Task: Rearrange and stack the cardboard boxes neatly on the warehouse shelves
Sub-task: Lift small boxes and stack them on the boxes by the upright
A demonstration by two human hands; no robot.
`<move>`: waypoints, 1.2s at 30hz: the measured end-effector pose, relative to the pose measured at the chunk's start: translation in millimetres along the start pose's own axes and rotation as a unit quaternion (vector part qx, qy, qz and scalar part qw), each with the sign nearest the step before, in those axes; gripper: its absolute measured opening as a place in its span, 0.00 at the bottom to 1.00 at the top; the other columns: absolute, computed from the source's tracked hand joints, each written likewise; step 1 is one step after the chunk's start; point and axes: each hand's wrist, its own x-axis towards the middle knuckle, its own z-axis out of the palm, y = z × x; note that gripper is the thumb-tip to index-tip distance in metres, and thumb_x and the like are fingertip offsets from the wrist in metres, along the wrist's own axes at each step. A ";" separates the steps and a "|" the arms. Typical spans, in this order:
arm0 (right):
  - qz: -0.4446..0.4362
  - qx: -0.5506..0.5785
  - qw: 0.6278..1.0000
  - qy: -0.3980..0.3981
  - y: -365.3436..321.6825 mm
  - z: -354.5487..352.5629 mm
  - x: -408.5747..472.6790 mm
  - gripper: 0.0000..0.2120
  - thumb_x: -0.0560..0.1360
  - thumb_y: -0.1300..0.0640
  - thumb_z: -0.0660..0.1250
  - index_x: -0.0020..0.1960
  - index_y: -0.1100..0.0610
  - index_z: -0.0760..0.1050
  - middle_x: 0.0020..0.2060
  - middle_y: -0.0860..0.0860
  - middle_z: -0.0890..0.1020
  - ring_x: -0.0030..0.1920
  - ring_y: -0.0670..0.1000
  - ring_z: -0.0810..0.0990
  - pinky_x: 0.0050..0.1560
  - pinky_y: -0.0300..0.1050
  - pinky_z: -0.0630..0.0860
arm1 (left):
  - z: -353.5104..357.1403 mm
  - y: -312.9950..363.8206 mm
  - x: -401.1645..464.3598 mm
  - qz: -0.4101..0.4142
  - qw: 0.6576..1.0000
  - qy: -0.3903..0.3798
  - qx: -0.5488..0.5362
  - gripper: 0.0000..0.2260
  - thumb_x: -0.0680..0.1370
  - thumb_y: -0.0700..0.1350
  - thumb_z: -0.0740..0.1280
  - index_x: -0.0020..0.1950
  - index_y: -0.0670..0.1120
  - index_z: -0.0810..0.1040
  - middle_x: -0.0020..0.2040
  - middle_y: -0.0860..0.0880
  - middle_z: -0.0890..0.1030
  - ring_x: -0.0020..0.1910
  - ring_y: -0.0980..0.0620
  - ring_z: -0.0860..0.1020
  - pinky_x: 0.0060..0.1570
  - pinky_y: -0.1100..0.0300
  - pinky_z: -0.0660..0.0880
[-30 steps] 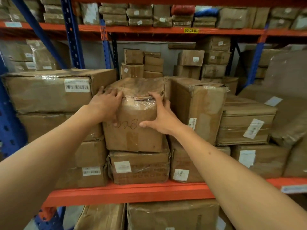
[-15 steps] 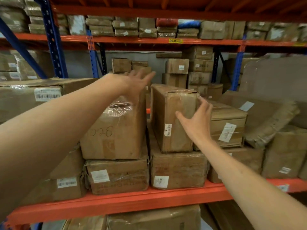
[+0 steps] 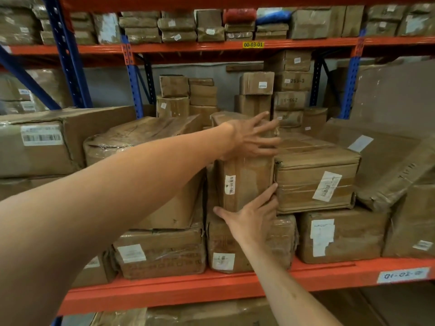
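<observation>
A tall narrow cardboard box [image 3: 244, 180] stands upright in the middle of the orange shelf [image 3: 211, 285], on top of a lower box [image 3: 280, 245]. My left hand [image 3: 251, 137] lies over its top front edge with fingers spread. My right hand [image 3: 251, 217] presses flat against its lower front corner, fingers straight, thumb out to the left. Left of it sits the wider taped box [image 3: 146, 147] that I handled before, partly hidden by my left arm. A flat labelled box [image 3: 315, 182] touches the tall box on the right.
More boxes fill the shelf: a big labelled one [image 3: 42, 147] at left, a slumped large carton [image 3: 388, 161] at right, small stacks [image 3: 254, 90] behind. Blue uprights [image 3: 68, 52] frame the bay. An upper shelf beam [image 3: 211, 48] carries flat parcels.
Both hands left the wide taped box and moved right onto the tall narrow box; the left now lies on its top, the right has dropped to its lower front corner.
</observation>
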 end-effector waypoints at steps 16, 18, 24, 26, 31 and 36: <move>-0.131 -0.006 0.986 0.101 -74.5 -18.7 15.1 0.72 0.58 0.43 0.88 0.83 0.49 0.39 0.74 0.63 0.57 0.72 0.66 0.59 0.58 0.64 0.79 | 50.9 -53.9 -78.2 -0.145 0.989 0.031 0.010 0.57 0.70 0.57 0.79 0.83 0.42 0.44 0.80 0.36 0.54 0.78 0.30 0.55 0.79 0.37 0.56; -0.140 -0.020 0.985 0.102 -83.2 -25.1 18.1 0.72 0.59 0.41 0.87 0.83 0.49 0.37 0.75 0.63 0.57 0.73 0.65 0.59 0.59 0.63 0.78 | 56.9 -65.0 -79.1 -0.152 0.988 0.037 0.015 0.58 0.68 0.58 0.80 0.83 0.41 0.45 0.80 0.35 0.55 0.78 0.30 0.56 0.78 0.38 0.58; -0.169 0.017 0.977 0.128 -113.8 -42.4 17.7 0.68 0.57 0.42 0.87 0.82 0.49 0.46 0.74 0.65 0.61 0.71 0.66 0.62 0.54 0.62 0.78 | 55.7 -103.8 -93.2 -0.144 0.988 0.036 0.041 0.63 0.63 0.64 0.81 0.81 0.37 0.47 0.78 0.34 0.58 0.74 0.30 0.62 0.77 0.40 0.61; -0.185 0.016 0.974 0.130 -122.2 -46.7 17.9 0.67 0.58 0.42 0.87 0.83 0.49 0.47 0.74 0.65 0.60 0.71 0.67 0.61 0.55 0.63 0.77 | 53.6 -111.4 -105.3 -0.147 0.988 0.044 0.030 0.62 0.63 0.68 0.79 0.80 0.37 0.49 0.76 0.34 0.61 0.72 0.32 0.65 0.75 0.40 0.62; -0.265 -0.017 0.955 0.134 -130.8 -62.0 31.0 0.66 0.58 0.43 0.88 0.84 0.52 0.52 0.74 0.68 0.62 0.72 0.68 0.62 0.56 0.66 0.77 | 62.2 -111.9 -134.0 -0.206 0.977 0.062 0.006 0.60 0.62 0.68 0.79 0.78 0.36 0.52 0.73 0.34 0.65 0.69 0.32 0.68 0.71 0.39 0.68; -0.386 -0.096 0.907 0.138 -151.0 -88.2 64.0 0.66 0.57 0.41 0.87 0.81 0.47 0.47 0.72 0.65 0.61 0.71 0.66 0.60 0.50 0.67 0.81 | 84.4 -99.6 -165.9 -0.330 0.939 0.086 -0.049 0.60 0.59 0.67 0.79 0.76 0.36 0.55 0.70 0.34 0.66 0.67 0.32 0.68 0.68 0.38 0.71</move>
